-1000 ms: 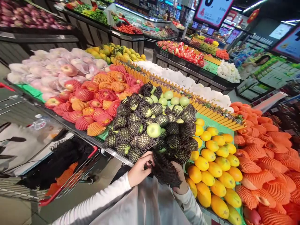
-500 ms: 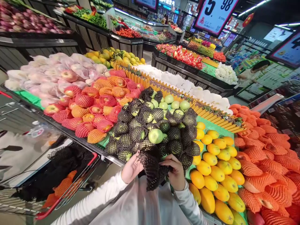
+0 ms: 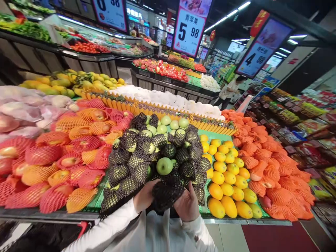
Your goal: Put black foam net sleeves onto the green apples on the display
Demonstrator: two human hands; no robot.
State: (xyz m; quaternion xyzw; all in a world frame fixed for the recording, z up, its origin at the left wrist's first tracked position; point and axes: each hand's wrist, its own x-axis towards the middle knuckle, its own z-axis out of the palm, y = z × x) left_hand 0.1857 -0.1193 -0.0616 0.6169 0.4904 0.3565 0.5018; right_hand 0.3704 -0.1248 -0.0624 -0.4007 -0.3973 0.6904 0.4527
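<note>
Probably light, soft and stretchy, the bunched black mesh netting (image 3: 167, 196) lies between the left hand (image 3: 144, 196), whose grip I cannot tell, and the loosely spread right hand (image 3: 188, 205); its edge seems best for holding.

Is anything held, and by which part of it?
A black net: the left hand holds its left side; the right hand is at its right side, grip unclear.

Black netting (image 3: 167, 194) hides part of the left hand (image 3: 144, 196).
</note>
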